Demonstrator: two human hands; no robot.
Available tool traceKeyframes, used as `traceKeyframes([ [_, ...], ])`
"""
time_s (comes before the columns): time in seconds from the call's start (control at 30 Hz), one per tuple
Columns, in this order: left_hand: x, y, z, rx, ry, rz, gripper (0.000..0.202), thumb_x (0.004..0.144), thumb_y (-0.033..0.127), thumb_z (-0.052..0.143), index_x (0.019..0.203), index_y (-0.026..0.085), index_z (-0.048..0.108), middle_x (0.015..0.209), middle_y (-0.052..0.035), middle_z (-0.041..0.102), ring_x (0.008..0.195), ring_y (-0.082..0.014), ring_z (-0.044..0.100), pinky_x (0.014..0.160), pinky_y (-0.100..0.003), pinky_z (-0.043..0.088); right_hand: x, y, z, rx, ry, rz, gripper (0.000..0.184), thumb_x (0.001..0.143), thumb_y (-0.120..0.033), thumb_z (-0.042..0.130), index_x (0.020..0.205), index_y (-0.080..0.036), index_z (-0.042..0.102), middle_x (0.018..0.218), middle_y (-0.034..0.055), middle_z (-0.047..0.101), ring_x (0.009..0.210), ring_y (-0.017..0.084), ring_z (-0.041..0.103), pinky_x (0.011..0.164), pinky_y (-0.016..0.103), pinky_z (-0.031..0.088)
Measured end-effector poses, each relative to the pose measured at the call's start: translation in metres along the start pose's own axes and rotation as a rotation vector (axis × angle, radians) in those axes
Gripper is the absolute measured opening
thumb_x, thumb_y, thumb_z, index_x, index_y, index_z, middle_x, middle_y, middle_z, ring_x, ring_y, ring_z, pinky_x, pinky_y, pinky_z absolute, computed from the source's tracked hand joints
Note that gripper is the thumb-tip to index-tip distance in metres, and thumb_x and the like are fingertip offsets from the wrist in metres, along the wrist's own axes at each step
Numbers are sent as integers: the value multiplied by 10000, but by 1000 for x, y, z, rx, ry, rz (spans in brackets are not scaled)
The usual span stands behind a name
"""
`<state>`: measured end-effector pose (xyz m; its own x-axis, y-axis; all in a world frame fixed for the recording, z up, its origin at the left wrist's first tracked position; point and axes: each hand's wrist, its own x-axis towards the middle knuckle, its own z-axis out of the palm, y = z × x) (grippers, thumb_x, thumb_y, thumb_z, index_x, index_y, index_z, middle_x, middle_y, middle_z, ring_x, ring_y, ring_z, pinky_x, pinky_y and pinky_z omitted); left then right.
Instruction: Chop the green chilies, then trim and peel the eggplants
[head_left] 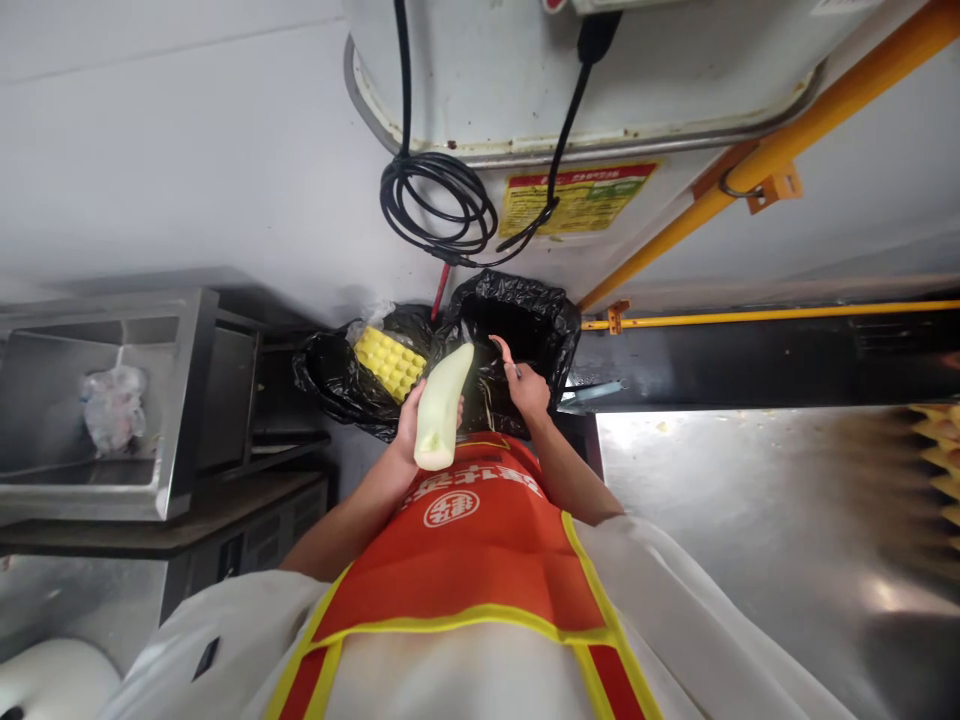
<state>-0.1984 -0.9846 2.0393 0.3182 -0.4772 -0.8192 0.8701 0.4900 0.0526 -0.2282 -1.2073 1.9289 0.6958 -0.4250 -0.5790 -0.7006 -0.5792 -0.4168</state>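
My left hand (pixel 411 420) grips a long, pale green peeled vegetable (pixel 444 405) near its cut end and holds it over a bin lined with a black bag (pixel 551 330). To its right, my right hand (pixel 527 385) hangs over the same bin. Its fingers are curled round a small thin tool (pixel 516 371) that I cannot name. Both forearms reach out from my orange apron with yellow trim (pixel 480 560).
A second black bag (pixel 330 375) to the left holds a yellow foam tray (pixel 390 360). A steel counter (pixel 750 500) lies on the right, and a steel sink unit (pixel 97 400) with a plastic bag on the left. A coiled black cable (pixel 435 205) and yellow pipes (pixel 750 165) are beyond.
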Motion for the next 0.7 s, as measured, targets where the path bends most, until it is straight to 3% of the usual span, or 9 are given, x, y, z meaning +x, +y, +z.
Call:
traceKeyframes([
  [0.13,-4,4,-8,-49,69,31,607,1007,549,311,1144,70,657,864,-138,730,696,-203,695,645,-295,569,-3,18,2,29,-54,-46,457,1022,-510,428,1144,-170,706,1007,144,726,887,239,654,698,267,394],
  [0.23,-4,4,-19,-61,165,115,588,992,554,332,1103,88,673,777,-110,722,635,-201,679,596,-297,551,-18,16,5,76,-137,-142,467,1001,-532,431,1037,-162,713,899,98,722,822,212,636,677,253,405],
  [0.33,-9,4,-32,-95,272,210,569,989,545,358,1028,87,693,692,-92,701,586,-203,658,573,-301,529,-47,-2,4,244,-306,-349,518,965,-603,434,948,-162,705,776,47,680,720,187,586,648,256,412],
  [0.47,-27,5,-52,-239,273,347,513,1003,491,378,1020,86,692,689,-74,698,613,-211,654,642,-321,530,-95,-39,-2,340,-600,-597,436,948,-568,487,932,-189,701,728,1,638,663,158,536,624,258,380],
  [0.57,-46,4,-69,-375,265,438,508,1006,480,382,1076,74,678,760,-99,718,721,-243,677,753,-364,538,-123,-66,5,340,-683,-609,339,925,-512,518,847,-203,632,680,-10,600,637,156,530,607,262,378],
  [0.7,-76,-10,-97,-507,370,542,505,1002,490,394,1050,75,679,779,-116,722,764,-256,679,809,-363,526,-153,-90,36,299,-722,-561,263,857,-482,593,811,-238,505,650,-24,567,603,171,529,560,270,389],
])
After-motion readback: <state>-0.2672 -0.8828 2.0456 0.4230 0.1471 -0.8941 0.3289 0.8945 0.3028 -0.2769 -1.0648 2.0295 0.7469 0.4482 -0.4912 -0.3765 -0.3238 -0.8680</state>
